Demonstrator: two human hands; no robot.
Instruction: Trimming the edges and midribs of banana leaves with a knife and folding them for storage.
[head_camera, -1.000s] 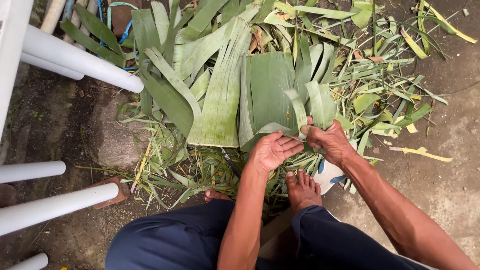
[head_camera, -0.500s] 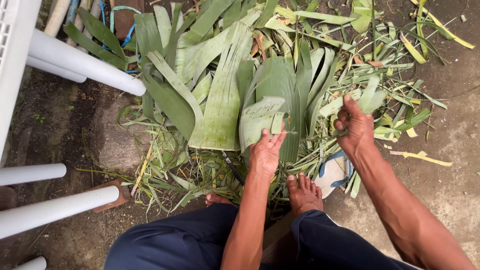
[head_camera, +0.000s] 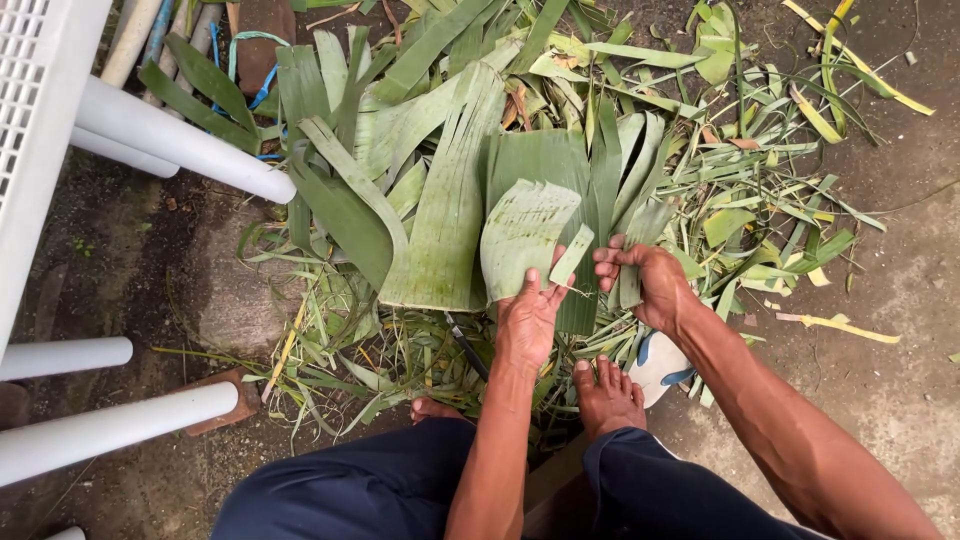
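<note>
A heap of long green leaves lies on the ground in front of me. My left hand holds the lower edge of a pale green leaf piece, thumb and fingers pinched on it, and the piece stands up over the heap. Just to its right, my right hand is closed on a narrow leaf strip, its fingers curled toward my left hand. A thin fibre runs between the two hands. My bare feet rest under the hands at the edge of the heap.
White chair legs and a white slatted seat stand at the left. A reddish brick lies by one lower leg. A dark slender tool lies among the scraps. A white and blue sandal sits beside my right foot. Bare concrete lies to the right.
My right hand has come back down and left, close to my left hand. The pale leaf piece has been raised and spread wider above my left hand.
</note>
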